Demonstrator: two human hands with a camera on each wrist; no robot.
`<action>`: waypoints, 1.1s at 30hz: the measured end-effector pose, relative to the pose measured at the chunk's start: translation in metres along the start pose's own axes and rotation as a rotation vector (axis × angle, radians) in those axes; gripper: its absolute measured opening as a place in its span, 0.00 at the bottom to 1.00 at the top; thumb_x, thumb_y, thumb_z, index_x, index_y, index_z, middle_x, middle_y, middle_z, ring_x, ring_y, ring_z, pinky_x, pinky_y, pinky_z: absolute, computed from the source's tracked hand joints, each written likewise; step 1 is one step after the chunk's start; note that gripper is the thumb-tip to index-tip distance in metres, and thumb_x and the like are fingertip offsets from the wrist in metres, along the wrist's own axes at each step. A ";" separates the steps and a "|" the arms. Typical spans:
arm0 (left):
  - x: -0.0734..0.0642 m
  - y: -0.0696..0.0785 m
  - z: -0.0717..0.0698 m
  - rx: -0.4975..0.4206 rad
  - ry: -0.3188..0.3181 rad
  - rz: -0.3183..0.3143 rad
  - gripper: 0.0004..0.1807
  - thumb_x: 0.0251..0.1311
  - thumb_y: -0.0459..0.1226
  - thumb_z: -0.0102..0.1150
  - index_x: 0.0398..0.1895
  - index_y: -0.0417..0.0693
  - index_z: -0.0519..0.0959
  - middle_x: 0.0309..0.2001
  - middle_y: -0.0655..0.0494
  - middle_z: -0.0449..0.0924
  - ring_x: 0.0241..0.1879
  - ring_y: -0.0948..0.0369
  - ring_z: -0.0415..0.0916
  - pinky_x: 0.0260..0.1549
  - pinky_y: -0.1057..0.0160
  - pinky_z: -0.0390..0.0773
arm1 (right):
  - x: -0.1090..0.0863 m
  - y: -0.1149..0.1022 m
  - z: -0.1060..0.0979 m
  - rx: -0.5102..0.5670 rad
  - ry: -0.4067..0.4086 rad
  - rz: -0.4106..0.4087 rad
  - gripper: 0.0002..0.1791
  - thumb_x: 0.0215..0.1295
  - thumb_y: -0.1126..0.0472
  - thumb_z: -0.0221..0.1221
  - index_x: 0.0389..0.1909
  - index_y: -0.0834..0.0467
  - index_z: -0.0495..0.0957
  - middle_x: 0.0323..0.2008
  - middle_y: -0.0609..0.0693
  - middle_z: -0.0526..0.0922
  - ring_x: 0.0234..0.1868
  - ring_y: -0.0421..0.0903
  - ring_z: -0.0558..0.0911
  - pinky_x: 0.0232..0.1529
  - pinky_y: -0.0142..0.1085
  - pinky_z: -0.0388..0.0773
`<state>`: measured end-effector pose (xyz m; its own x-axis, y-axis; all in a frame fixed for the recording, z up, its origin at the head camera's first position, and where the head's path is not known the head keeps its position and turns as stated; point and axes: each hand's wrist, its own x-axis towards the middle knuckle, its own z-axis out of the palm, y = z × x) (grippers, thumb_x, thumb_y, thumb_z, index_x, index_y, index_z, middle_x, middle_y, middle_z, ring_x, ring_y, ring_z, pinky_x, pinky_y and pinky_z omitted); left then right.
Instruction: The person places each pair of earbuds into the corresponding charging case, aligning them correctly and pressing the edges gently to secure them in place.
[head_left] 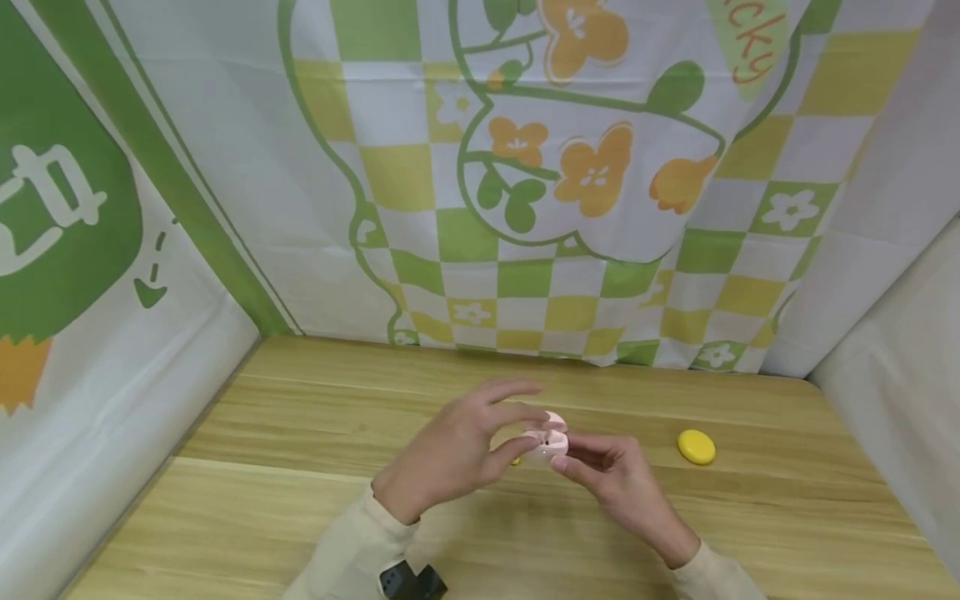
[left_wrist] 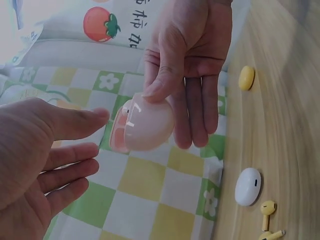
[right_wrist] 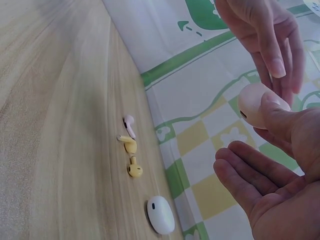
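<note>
My right hand (head_left: pixel 618 475) pinches a pale pink earbud case (left_wrist: pixel 150 125) between thumb and fingers, above the table. Its lid stands raised, and a pink inside shows at the lid's edge in the left wrist view. The other fingers of this hand extend straight, past the case. Facing the open side is my left hand (head_left: pixel 465 437), its thumb and fingers spread and nothing between them; the thumb tip is right beside the case. On the table lie a pink earbud (right_wrist: pixel 129 126) and two yellow earbuds, one (right_wrist: pixel 134 169) nearer the white case.
A white earbud case (right_wrist: pixel 161 215) rests on the wooden table (head_left: pixel 315 408) near the yellow earbuds. To the right is a yellow case (head_left: pixel 697 447), closed. Printed cloth (head_left: pixel 532 242) hangs along the table's back edge, with more cloth at both sides.
</note>
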<state>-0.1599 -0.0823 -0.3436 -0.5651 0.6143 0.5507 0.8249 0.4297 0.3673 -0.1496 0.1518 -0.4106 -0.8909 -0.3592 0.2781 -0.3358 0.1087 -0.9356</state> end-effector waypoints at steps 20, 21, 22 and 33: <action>-0.044 -0.049 0.006 -0.022 -0.052 -0.430 0.09 0.61 0.33 0.71 0.44 0.42 0.87 0.45 0.50 0.86 0.46 0.55 0.83 0.48 0.52 0.82 | -0.003 -0.003 -0.001 -0.029 0.048 0.018 0.16 0.64 0.70 0.66 0.52 0.72 0.82 0.47 0.65 0.86 0.46 0.42 0.86 0.46 0.37 0.84; -0.046 -0.053 0.008 -0.020 -0.068 -0.452 0.08 0.61 0.33 0.71 0.43 0.41 0.87 0.44 0.50 0.86 0.45 0.54 0.82 0.47 0.52 0.82 | -0.003 -0.003 -0.001 -0.030 0.049 0.017 0.16 0.64 0.70 0.66 0.52 0.72 0.82 0.47 0.65 0.86 0.46 0.42 0.86 0.46 0.37 0.84; -0.048 -0.057 0.010 -0.021 -0.081 -0.470 0.08 0.61 0.32 0.71 0.42 0.41 0.87 0.44 0.49 0.86 0.44 0.55 0.82 0.46 0.52 0.82 | -0.003 -0.003 -0.001 -0.030 0.051 0.015 0.16 0.64 0.70 0.66 0.52 0.72 0.82 0.47 0.65 0.86 0.45 0.42 0.86 0.45 0.37 0.84; -0.064 -0.083 0.031 -0.015 -0.177 -0.554 0.05 0.57 0.29 0.72 0.36 0.40 0.86 0.40 0.46 0.86 0.41 0.51 0.84 0.44 0.51 0.84 | -0.004 -0.002 -0.001 -0.036 0.059 0.019 0.16 0.64 0.71 0.67 0.51 0.72 0.82 0.47 0.65 0.86 0.46 0.41 0.86 0.46 0.36 0.84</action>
<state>-0.1924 -0.1361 -0.4326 -0.9046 0.4026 0.1401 0.4052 0.7099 0.5761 -0.1456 0.1537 -0.4098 -0.9133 -0.3018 0.2735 -0.3285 0.1491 -0.9327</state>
